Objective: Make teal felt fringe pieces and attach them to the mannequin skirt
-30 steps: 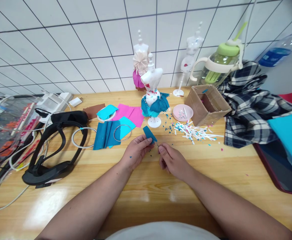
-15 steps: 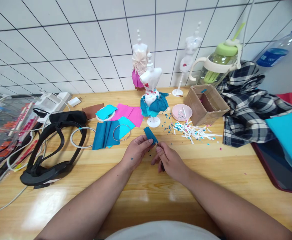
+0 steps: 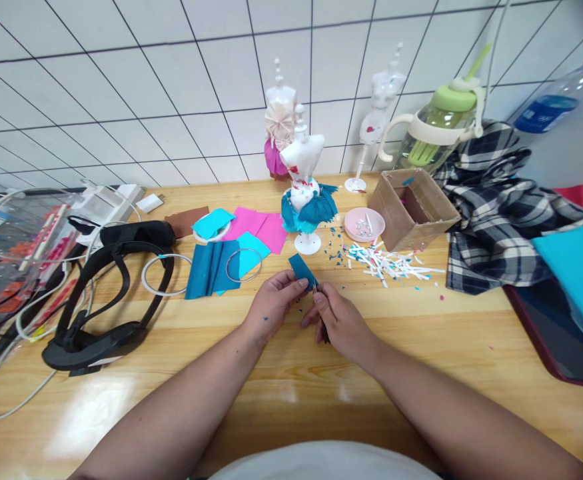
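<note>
**Left hand (image 3: 275, 301) pinches a flat, narrow dark teal strip (image 3: 301, 269)**

The left hand is closed on the strip between thumb and fingers, and a small teal bit (image 3: 266, 319) sticks near its wrist. The right hand (image 3: 342, 319) is closed around a thin-tipped tool with a dark handle (image 3: 325, 333), mostly hidden by the fingers; its tip is at the strip's lower right end. The strip is held over the light wooden table (image 3: 281, 400), between the two hands. It looks smooth and slants down to the right, with a straight upper end; the left thumb covers part of its lower edge. Whether it is paper or cloth, I cannot tell.

Beyond the left hand lies a folded dark teal sheet (image 3: 204, 270), partly under a thin metal ring (image 3: 227, 267). To the right, tiny teal scraps (image 3: 338, 253) are scattered beside a heap of narrow white strips (image 3: 388, 263). Just behind the held strip stands a white mannequin with a ruffled teal skirt (image 3: 303, 157), the nearest upright obstacle. Right of it are a round pink dish (image 3: 352, 233) and an open brown cardboard box (image 3: 396, 223). Farther back, two more white mannequins (image 3: 387, 87) stand before the white tiled wall (image 3: 196, 80).
</note>
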A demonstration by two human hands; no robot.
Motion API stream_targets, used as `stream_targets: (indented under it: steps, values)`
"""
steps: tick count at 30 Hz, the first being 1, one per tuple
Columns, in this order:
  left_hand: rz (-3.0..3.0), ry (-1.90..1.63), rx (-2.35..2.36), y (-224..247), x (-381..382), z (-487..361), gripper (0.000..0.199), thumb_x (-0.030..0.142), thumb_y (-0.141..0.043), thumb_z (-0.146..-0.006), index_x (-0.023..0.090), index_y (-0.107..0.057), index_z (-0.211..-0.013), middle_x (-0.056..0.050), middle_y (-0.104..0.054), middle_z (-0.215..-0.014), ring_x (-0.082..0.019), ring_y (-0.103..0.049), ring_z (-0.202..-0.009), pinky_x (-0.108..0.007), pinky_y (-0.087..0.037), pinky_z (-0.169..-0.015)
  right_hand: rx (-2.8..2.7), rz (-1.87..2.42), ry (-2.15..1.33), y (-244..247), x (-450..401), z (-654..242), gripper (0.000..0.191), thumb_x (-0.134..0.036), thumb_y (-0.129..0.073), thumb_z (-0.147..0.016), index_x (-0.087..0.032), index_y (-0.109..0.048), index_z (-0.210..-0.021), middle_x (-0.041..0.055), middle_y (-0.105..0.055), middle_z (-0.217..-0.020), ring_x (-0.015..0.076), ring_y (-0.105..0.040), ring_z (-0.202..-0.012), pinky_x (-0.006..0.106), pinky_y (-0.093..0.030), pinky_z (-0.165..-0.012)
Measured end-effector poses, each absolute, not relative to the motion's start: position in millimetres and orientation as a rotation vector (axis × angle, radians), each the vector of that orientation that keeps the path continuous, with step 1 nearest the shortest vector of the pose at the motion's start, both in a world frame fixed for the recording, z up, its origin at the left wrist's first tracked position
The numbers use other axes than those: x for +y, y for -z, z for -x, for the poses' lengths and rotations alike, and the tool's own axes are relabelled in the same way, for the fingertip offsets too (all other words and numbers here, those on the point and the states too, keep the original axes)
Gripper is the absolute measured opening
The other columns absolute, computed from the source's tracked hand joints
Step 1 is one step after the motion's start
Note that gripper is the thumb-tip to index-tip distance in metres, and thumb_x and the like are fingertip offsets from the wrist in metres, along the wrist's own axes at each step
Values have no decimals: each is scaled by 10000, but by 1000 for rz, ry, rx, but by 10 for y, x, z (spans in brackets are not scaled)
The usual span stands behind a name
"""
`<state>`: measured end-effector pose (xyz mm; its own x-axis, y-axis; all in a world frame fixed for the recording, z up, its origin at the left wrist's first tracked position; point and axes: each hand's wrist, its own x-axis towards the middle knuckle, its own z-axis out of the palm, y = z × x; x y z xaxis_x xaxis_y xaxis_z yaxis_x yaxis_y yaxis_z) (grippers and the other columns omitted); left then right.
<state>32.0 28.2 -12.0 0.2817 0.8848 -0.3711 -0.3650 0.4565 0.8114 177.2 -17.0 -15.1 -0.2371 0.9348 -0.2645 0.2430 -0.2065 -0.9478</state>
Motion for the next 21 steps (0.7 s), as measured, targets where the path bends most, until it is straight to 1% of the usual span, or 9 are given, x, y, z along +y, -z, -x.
stream_targets:
  steps: [8,10,13,16,18,21]
  values:
    - [-674,-923,920,114,286,-317,198,241,-791,-678,144,-700,-825,-31,-718,-838,-144,-639,-792,-277,-456,-803,-1478,1418,-1504,126,-180,-1764,337,-513,-248,-978,-225,-418,-1021,-22,-653,-695,105,-534,-393,225,-399,-400]
    - [-656,-941,922,109,293,-315,196,237,-793,-672,148,-702,-821,-29,-718,-830,-143,-637,-780,-276,-460,-794,-1510,1428,-1482,111,-188,-1779,346,-512,-244,-979,-226,-429,-1042,-34,-626,-656,112,-528,-411,232,-396,-425]
    - [-625,-952,935,108,306,-309,211,234,-799,-656,148,-706,-825,-29,-718,-822,-141,-638,-764,-272,-468,-779,-1598,1499,-1297,91,-182,-1842,348,-489,-247,-985,-224,-472,-994,-35,-547,-599,138,-531,-511,250,-397,-511]
    - [-626,-932,948,111,316,-301,244,243,-803,-649,141,-709,-850,-34,-719,-819,-136,-638,-751,-257,-473,-748,-1646,1584,-1133,76,-140,-1937,352,-467,-251,-985,-225,-500,-929,-8,-538,-654,159,-524,-609,268,-387,-579]
    - [-628,-925,955,112,320,-296,257,248,-805,-646,139,-709,-858,-31,-716,-819,-127,-634,-737,-247,-475,-735,-1683,1597,-1119,65,-105,-1992,357,-464,-255,-983,-226,-512,-914,3,-555,-697,163,-517,-633,272,-375,-594]
    - [-622,-911,959,111,323,-293,260,244,-807,-639,136,-706,-853,-27,-714,-827,-125,-635,-744,-249,-482,-752,-1759,1577,-1147,44,-76,-2030,364,-464,-263,-981,-226,-527,-902,1,-558,-708,164,-510,-649,273,-360,-610]
